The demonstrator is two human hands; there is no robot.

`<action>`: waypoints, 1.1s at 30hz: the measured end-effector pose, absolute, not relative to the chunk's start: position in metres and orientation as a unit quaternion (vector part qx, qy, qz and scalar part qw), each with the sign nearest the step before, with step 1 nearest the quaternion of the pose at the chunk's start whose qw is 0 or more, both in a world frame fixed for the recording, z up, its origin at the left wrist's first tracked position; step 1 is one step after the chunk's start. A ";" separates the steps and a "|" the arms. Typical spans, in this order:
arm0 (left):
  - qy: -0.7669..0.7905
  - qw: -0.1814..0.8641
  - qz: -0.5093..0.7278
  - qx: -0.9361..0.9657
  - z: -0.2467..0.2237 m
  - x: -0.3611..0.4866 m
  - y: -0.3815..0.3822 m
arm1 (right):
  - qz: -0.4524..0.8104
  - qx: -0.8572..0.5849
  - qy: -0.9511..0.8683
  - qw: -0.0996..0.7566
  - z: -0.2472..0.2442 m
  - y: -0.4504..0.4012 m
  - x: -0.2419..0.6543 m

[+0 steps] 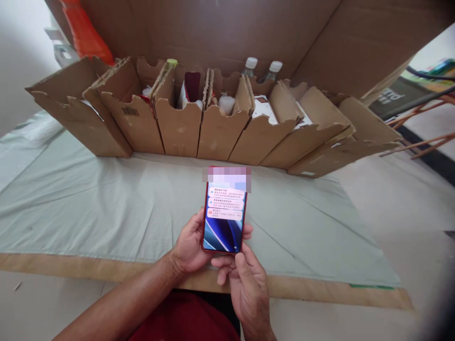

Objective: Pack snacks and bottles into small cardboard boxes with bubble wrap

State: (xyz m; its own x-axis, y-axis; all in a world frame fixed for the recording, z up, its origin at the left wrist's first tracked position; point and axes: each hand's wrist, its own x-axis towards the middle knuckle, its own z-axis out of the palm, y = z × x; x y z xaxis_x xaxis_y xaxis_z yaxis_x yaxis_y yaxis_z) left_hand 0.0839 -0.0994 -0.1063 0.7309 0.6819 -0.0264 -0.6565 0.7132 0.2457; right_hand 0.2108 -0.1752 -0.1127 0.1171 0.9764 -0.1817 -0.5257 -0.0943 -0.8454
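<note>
A smartphone (222,232) in a red case is upright in my left hand (194,244), its lit screen facing me. Several notification cards show over a blue wallpaper, and the top of the screen is blurred out by blocks. My left fingers wrap behind the phone, their tips showing past its right edge. Just below the phone's lower right corner is my right hand (250,289), with its thumb tip close to the corner and its fingers loosely bent and apart. Whether the thumb touches the case I cannot tell.
A row of open cardboard bins (181,128) stands across the table, holding boxes and wrapped items. Two white-capped bottles (250,64) rise behind them. An orange object (85,35) hangs at upper left. Pale green cloth (106,203) covers the table. A dark folding chair (394,97) is at right.
</note>
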 end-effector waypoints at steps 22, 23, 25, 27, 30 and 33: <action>0.164 0.906 0.323 0.218 -0.108 0.092 -0.105 | 0.552 -0.484 -0.206 0.647 -0.112 -0.210 0.313; 0.173 0.905 0.322 0.219 -0.108 0.091 -0.105 | 0.535 -0.498 -0.207 0.650 -0.111 -0.211 0.323; 0.191 0.902 0.322 0.216 -0.110 0.089 -0.105 | 0.505 -0.523 -0.207 0.654 -0.108 -0.214 0.343; 0.206 0.900 0.323 0.208 -0.111 0.088 -0.105 | 0.482 -0.541 -0.205 0.658 -0.106 -0.217 0.359; 0.221 0.899 0.320 0.201 -0.113 0.087 -0.105 | 0.460 -0.554 -0.204 0.663 -0.105 -0.220 0.375; 0.230 0.897 0.316 0.205 -0.113 0.087 -0.106 | 0.451 -0.561 -0.201 0.664 -0.108 -0.222 0.387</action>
State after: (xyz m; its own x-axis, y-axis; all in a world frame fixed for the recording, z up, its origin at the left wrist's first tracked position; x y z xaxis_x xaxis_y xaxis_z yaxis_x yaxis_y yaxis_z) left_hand 0.0871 -0.1057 -0.1132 0.6947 0.6609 -0.2840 -0.4716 0.7166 0.5139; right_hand 0.3871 -0.2218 -0.1077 0.5131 0.8246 -0.2383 -0.3728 -0.0360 -0.9272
